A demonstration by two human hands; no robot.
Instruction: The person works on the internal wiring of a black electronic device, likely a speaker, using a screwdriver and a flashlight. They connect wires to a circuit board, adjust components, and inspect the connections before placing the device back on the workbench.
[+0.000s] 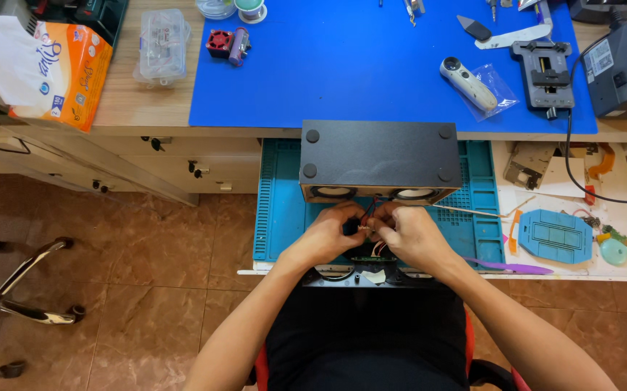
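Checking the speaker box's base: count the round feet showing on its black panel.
4 feet on the box: back left, back right, front left, front right. None seem hidden.

One head-worn camera looks steeply down, near the desk

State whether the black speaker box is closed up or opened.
Opened: the black speaker box shows wires running out to both hands.

Your hands meet over the drawer mat, speaker box just behind them, tissue pack far left on the desk.
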